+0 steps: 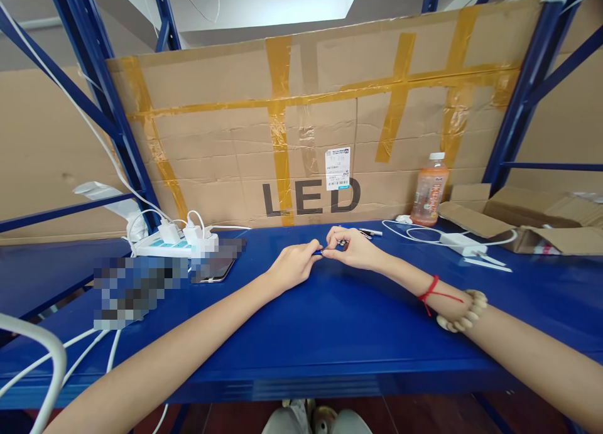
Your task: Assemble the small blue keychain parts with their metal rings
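A blue metal shelf (330,340) is backed by a taped cardboard panel (226,157) lettered "LED". Toward its rear, a small blue item (318,252) is pinched between the fingertips of the left hand (294,264) and those of the right hand (355,249); most of it is covered, and what it is cannot be told. A shiny metallic piece (343,243) is half hidden within the right hand's curled grasp. At left, a patch (136,292) is blurred by pixelation, by which a dark flat slab (219,271) is also partly masked. An open carton (556,240) is cropped at right.
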Demonstrator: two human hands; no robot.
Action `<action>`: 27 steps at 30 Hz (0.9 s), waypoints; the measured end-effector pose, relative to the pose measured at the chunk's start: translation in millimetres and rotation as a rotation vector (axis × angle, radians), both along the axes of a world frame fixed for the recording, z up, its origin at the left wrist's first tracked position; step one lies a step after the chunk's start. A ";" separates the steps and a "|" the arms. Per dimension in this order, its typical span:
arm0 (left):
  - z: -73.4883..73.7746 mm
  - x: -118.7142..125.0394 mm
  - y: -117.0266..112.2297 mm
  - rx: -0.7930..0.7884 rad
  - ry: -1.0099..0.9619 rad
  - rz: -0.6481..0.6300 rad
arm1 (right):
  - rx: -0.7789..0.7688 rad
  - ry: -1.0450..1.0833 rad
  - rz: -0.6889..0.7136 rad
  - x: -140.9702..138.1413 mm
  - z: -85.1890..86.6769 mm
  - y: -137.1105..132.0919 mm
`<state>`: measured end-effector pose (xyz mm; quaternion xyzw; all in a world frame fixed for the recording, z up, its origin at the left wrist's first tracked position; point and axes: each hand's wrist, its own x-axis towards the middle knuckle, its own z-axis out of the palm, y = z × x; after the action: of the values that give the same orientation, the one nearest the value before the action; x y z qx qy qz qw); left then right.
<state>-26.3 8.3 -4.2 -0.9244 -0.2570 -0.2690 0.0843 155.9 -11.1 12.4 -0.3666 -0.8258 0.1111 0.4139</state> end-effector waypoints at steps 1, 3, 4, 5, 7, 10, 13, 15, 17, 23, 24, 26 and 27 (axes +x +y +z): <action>-0.1 0.1 0.3 0.014 0.001 0.004 | -0.009 0.002 -0.004 0.1 -0.6 0.4; 0.0 0.5 0.5 0.037 0.002 0.016 | -0.030 0.017 -0.016 0.0 -1.9 1.3; 0.1 0.6 0.5 0.048 0.001 0.024 | -0.043 0.028 -0.023 -0.2 -2.5 1.7; 0.2 0.8 0.5 0.058 0.002 0.030 | -0.058 0.042 -0.027 -0.4 -3.0 2.1; 0.5 1.1 0.6 0.082 -0.002 0.041 | -0.094 0.074 -0.028 -0.9 -3.9 3.0; 1.0 1.6 0.8 0.118 -0.007 0.051 | -0.174 0.131 -0.024 -1.7 -5.6 4.4; 1.7 2.0 1.0 0.141 -0.004 0.063 | -0.298 0.193 -0.027 -2.2 -8.4 6.4; 2.2 2.3 1.1 0.136 -0.004 0.073 | -0.363 0.226 -0.037 -2.2 -10.9 8.0; 2.4 2.7 1.2 0.107 -0.007 0.086 | -0.386 0.240 -0.059 -2.1 -13.8 9.6; 0.3 4.8 2.7 -0.008 -0.034 0.147 | -0.262 0.155 -0.117 -1.3 -17.9 14.5; 0.1 5.1 2.7 -0.019 -0.044 0.157 | -0.215 0.141 -0.133 0.0 -16.7 15.2; 0.4 5.4 2.2 -0.030 -0.064 0.177 | -0.108 0.106 -0.213 5.1 -12.7 16.4; 0.8 5.4 1.7 -0.031 -0.071 0.186 | -0.054 0.074 -0.275 9.1 -10.3 16.9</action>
<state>-20.9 10.1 -3.4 -0.8875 -0.3489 -0.2888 0.0853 165.1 5.8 2.1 -0.4828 -0.7488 0.0891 0.4452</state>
